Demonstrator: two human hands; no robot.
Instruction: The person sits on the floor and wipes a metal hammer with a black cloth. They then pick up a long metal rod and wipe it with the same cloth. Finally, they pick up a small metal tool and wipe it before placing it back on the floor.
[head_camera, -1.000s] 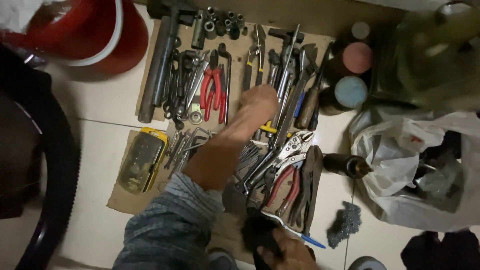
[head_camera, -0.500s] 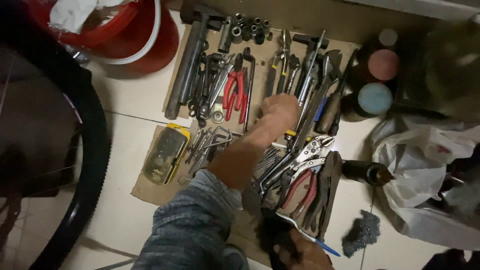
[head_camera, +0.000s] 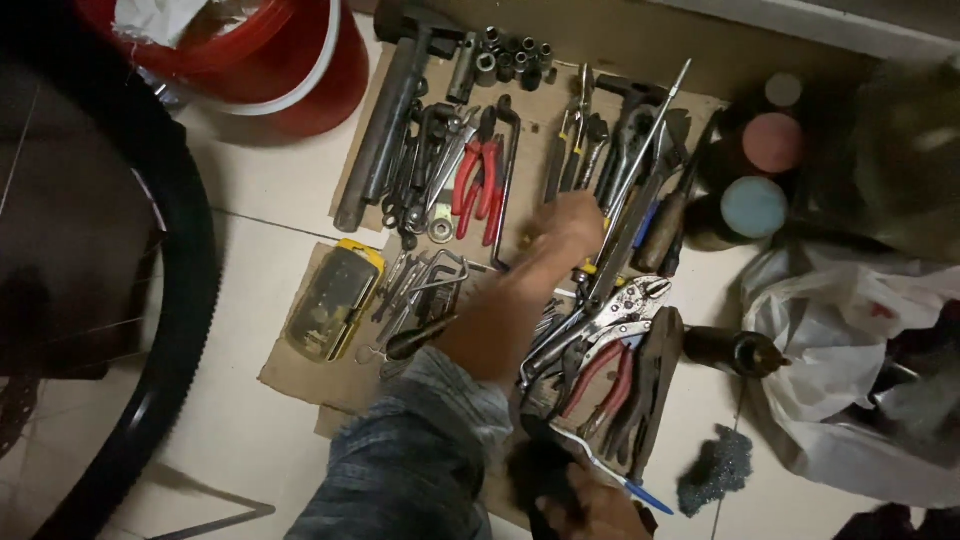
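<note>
Reaching left hand (head_camera: 565, 228) over two red-handled pliers (head_camera: 476, 178); grip state unclear.

My left hand (head_camera: 565, 228) rests on the tools in the middle of the cardboard sheet (head_camera: 300, 372), with the pliers (head_camera: 476, 178) just to its left and the locking pliers (head_camera: 600, 320) nearer me on its right. The hammer (head_camera: 385, 120) lies along the sheet's left edge, the bucket (head_camera: 290, 70) beyond it. My right hand (head_camera: 590, 510) is at the near edge, the plastic bag (head_camera: 850, 340) far right.
</note>
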